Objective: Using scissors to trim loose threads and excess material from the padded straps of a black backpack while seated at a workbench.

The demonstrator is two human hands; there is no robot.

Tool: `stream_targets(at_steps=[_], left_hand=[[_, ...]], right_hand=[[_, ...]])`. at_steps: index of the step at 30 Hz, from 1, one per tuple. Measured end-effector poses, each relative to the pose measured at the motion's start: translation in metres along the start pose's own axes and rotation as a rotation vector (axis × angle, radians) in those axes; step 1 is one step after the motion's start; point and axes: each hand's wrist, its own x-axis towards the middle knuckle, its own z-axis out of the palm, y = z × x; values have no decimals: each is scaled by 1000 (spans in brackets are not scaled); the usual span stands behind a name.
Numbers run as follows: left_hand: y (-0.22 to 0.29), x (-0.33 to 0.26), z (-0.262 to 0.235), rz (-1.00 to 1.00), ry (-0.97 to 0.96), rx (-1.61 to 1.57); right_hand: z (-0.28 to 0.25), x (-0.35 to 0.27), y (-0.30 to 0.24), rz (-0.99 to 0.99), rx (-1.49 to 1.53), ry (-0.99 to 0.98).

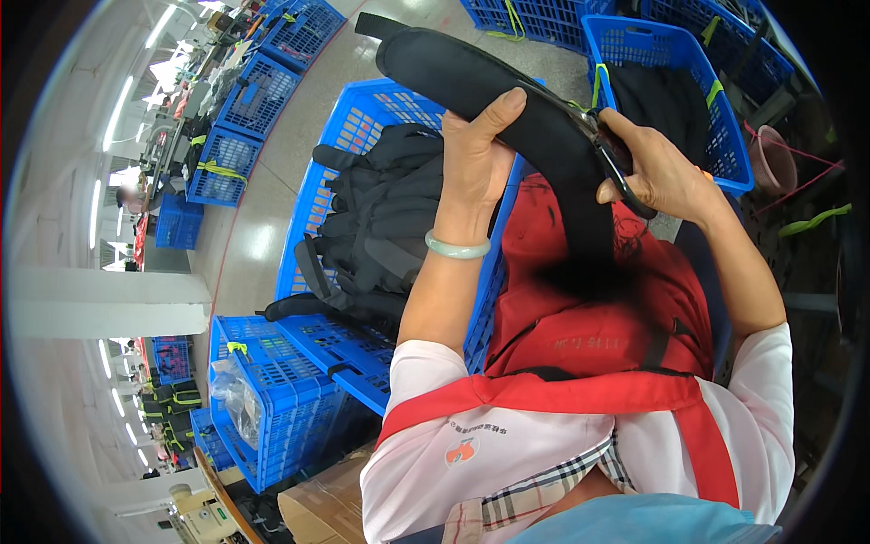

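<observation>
A long black padded shoulder strap (pixel 453 77) stretches from the upper middle down over my lap, its lower end dark and blurred. My left hand (pixel 480 150) grips it from beneath, thumb pressed on top. At the strap's right edge my right hand (pixel 662 172) is closed around black-handled scissors (pixel 623 179). Their blades lie against the strap edge, partly hidden. Beneath the strap is the red apron (pixel 589 331) I wear, with loose dark threads on it.
To my left stands a blue crate (pixel 304 218) heaped with black straps (pixel 385 213). Another blue crate (pixel 734 136) with black pieces is at the right. A lower-left crate (pixel 263 408) carries a clear plastic bag (pixel 236 399). A pink bucket (pixel 773 156) sits far right.
</observation>
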Motion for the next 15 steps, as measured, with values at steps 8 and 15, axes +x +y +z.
stream_targets(at_steps=[8, 15], left_hand=[[-1, 0, -3, -32, 3, -9], [-1, 6, -1, -34, -39, 4]], right_hand=[[5, 1, 12, 87, 17, 1], [0, 10, 12, 27, 49, 26]])
